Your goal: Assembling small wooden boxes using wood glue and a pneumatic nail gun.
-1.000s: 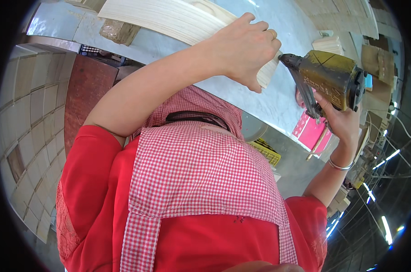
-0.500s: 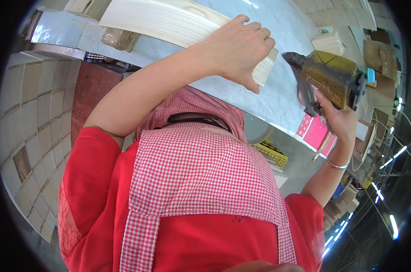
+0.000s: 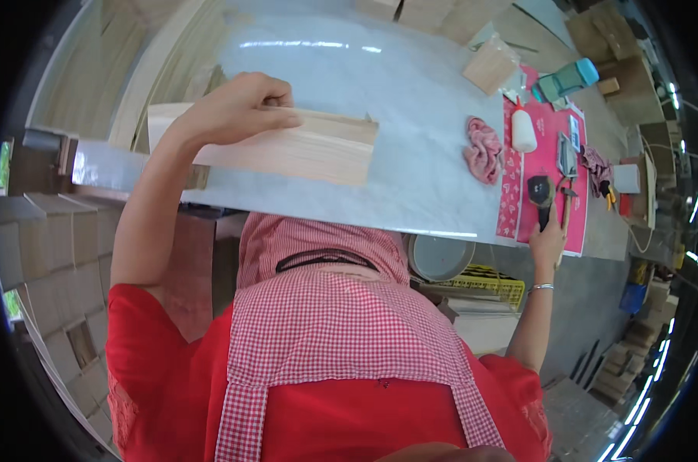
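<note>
A pale wooden board (image 3: pixel 318 150) lies lengthwise near the front edge of the table, with a thin strip of wood showing along its far side. My left hand (image 3: pixel 249 112) is closed on the board's far edge, thumb and fingers pinching it. Away to the right, my right hand (image 3: pixel 547 242) grips the handle of a nail gun (image 3: pixel 540 189), whose dark rounded end faces up over a pink mat (image 3: pixel 527 173). Just beside that hand is a hammer (image 3: pixel 568 194) with a wooden handle.
On or by the mat are a white glue bottle (image 3: pixel 524 131), a teal bottle (image 3: pixel 568 79) and a crumpled pink cloth (image 3: pixel 484 150). Stacked boards (image 3: pixel 168 73) stand at the far left. Below the table are a round bucket (image 3: pixel 440 258) and a yellow crate (image 3: pixel 495 286).
The nail gun has gone from near the board's right end to the pink mat with my right hand. My left hand and the board are further left in view, as the head view has shifted.
</note>
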{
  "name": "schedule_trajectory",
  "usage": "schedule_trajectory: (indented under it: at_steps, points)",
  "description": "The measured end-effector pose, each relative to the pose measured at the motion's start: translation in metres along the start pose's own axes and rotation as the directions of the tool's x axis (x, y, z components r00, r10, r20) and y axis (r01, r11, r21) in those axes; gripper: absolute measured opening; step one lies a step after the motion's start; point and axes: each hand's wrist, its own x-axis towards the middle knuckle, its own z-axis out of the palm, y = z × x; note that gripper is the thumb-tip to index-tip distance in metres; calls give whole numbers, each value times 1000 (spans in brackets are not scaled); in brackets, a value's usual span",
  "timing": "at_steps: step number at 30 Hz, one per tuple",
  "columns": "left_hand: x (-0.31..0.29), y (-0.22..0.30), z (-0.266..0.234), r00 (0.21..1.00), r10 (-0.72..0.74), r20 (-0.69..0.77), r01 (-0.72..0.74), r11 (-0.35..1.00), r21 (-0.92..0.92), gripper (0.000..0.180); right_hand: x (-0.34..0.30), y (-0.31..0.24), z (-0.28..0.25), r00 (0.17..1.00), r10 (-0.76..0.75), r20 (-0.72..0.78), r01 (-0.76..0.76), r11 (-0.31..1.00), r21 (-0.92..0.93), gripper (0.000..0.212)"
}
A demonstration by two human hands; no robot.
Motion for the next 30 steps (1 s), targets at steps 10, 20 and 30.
schedule_trajectory:
  at_steps: [10, 20, 30]
  points:
    - [6, 44, -28, 803, -253, -540, -320, 582, -748, 24, 19, -1, 13, 988, 151, -31, -146, 980, 138, 57]
    - [-7, 42, 131, 791, -575, -207, -206, 68, -976, 23, 159, -196, 30, 950, 220, -220, -47, 800, 599, 100]
    - [-49, 14, 156, 723, -685, -90, -153, -32, -988, 19, 204, -249, 48, 888, 454, -77, -294, 687, 664, 109]
